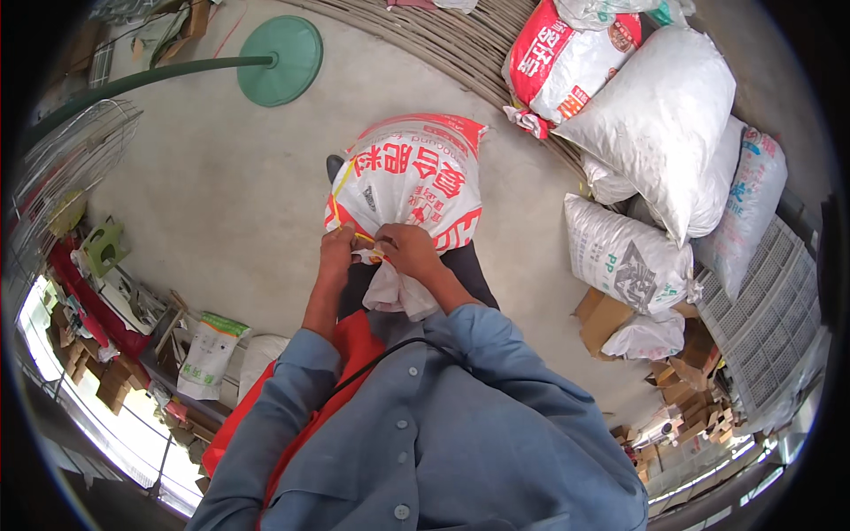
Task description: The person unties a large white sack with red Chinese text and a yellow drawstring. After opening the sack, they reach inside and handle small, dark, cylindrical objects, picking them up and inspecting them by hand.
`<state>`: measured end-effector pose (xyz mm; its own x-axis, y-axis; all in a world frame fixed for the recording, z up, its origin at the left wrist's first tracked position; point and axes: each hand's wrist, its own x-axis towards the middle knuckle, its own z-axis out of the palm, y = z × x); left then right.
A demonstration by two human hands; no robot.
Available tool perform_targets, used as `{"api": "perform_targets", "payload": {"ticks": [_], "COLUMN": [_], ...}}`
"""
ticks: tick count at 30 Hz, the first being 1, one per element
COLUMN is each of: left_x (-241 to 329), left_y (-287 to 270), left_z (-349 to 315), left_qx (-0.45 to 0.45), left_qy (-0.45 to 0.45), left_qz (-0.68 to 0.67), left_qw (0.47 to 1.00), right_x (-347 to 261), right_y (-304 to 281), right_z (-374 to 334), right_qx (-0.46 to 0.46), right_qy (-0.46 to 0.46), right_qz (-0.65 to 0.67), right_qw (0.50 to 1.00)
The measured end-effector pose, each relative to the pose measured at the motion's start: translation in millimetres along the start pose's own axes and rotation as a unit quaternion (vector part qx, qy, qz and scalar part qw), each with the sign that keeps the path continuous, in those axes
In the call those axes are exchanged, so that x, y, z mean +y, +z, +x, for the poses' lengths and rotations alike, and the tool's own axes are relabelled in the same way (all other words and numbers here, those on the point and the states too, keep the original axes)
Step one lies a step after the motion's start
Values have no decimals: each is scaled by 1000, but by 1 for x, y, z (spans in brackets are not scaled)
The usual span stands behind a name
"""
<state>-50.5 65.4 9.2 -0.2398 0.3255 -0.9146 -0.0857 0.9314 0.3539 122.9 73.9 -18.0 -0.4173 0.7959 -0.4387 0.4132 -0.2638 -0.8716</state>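
A full white-and-red woven sack (416, 173) stands in front of my legs, its gathered neck (398, 292) pointing toward me. A thin yellow strap (362, 237) crosses the neck between my hands, and part of it trails up the sack's left side. My left hand (337, 250) is closed on the strap at the left of the neck. From the right, my right hand (409, 250) pinches the strap against the bunched neck. Its fingertips are partly hidden, and the bunched cloth hangs below the hands.
Several stuffed sacks, including a large white sack (664, 115) and a printed white sack (624, 252), are piled at the right. A green round base with a pole (282, 60) stands at the upper left. Cardboard boxes (602, 319) lie below the pile. A wire rack (80, 150) is at far left.
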Motion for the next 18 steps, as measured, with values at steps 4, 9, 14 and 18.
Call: {"api": "perform_targets", "payload": {"ticks": [4, 9, 14, 18], "left_x": [14, 35, 33, 40], "left_y": [-9, -19, 6, 18], "left_z": [-3, -5, 0, -23], "left_qx": [-6, -15, -87, -72], "left_qy": [-27, 19, 90, 81], "left_qz": [61, 119, 39, -54], "left_qw": [998, 993, 991, 993], "right_x": [1, 12, 3, 9], "right_y": [7, 17, 2, -1], "right_z": [5, 11, 16, 20], "right_qx": [27, -13, -36, -36], "right_qy": [35, -49, -38, 52], "right_qz": [-22, -82, -42, 18], "right_qw": [999, 995, 998, 998]}}
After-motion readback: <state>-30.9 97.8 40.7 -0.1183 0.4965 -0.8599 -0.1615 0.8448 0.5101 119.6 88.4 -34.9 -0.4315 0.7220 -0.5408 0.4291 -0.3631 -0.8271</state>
